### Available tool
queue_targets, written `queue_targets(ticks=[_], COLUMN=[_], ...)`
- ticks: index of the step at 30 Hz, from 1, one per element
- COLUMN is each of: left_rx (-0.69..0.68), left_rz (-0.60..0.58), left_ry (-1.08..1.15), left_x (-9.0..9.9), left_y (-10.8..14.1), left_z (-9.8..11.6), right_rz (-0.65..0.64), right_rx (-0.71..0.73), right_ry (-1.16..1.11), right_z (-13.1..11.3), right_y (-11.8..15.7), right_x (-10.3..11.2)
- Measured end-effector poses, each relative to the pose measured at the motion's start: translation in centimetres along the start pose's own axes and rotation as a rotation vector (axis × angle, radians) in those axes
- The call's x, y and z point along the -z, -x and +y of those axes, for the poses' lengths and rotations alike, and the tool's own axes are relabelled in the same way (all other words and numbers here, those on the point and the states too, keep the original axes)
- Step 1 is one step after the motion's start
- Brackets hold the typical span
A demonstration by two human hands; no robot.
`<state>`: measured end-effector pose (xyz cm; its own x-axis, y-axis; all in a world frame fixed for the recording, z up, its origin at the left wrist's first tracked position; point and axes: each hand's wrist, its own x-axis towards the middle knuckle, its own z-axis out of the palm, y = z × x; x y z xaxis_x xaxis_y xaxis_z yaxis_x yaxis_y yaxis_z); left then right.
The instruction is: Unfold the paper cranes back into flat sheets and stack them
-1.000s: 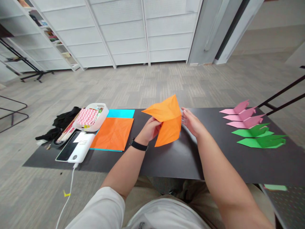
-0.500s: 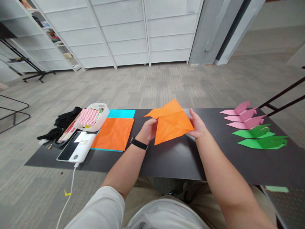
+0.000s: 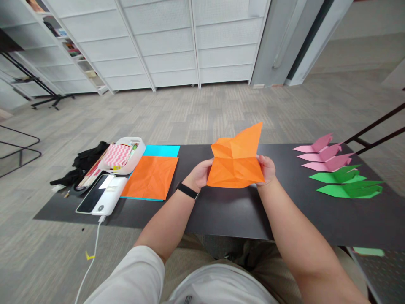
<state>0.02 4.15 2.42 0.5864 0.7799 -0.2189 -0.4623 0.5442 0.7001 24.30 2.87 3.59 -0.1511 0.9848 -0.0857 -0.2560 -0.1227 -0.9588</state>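
Note:
Between my hands, above the dark table, is a creased sheet of orange origami paper (image 3: 236, 169). Its lower half faces me, spread wide, and a pointed flap stands up at the upper right. My left hand (image 3: 203, 174) grips the left edge, some fingers hidden behind the paper. On the right edge my right hand (image 3: 266, 169) is closed, fingertips curled at the paper's side. Another creased orange sheet (image 3: 152, 177) lies to the left on blue paper (image 3: 163, 150).
At right stand folded pink paper pieces (image 3: 325, 162) and green ones (image 3: 348, 189) in a row on the table (image 3: 228, 219). At left are a white basket (image 3: 139, 156), a phone (image 3: 95, 196), a white power bank (image 3: 109, 196) with a cable and black cloth (image 3: 90, 156).
The orange paper has been turned and opened out, its peak moving from the middle to the upper right. My right hand has gone from stretched fingers to curled ones at its edge.

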Motion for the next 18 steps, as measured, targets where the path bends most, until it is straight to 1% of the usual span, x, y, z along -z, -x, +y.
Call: queue_targets(ticks=[3, 6, 8, 13, 18], left_rx=[-0.027, -0.076, -0.101, -0.106, -0.116], left_rz=[-0.002, -0.008, 0.016, 0.082, 0.068], left_ry=[0.015, 0.005, -0.009, -0.012, -0.025], left_x=[-0.1, -0.2, -0.4, -0.7, -0.7], left_y=[0.0, 0.1, 0.0, -0.3, -0.4], left_z=[0.2, 0.3, 0.3, 0.1, 0.1], right_rz=[0.029, 0.074, 0.092, 0.068, 0.054], right_rx=[0.001, -0.005, -0.002, 0.002, -0.011], right_ry=[0.033, -0.014, -0.039, -0.074, -0.156], right_z=[-0.1, -0.2, -0.1, 0.3, 0.5], right_y=[-0.1, -0.4, -0.6, -1.1, -1.2], right_x=[0.6, 1.0, 1.0, 0.4, -0.4])
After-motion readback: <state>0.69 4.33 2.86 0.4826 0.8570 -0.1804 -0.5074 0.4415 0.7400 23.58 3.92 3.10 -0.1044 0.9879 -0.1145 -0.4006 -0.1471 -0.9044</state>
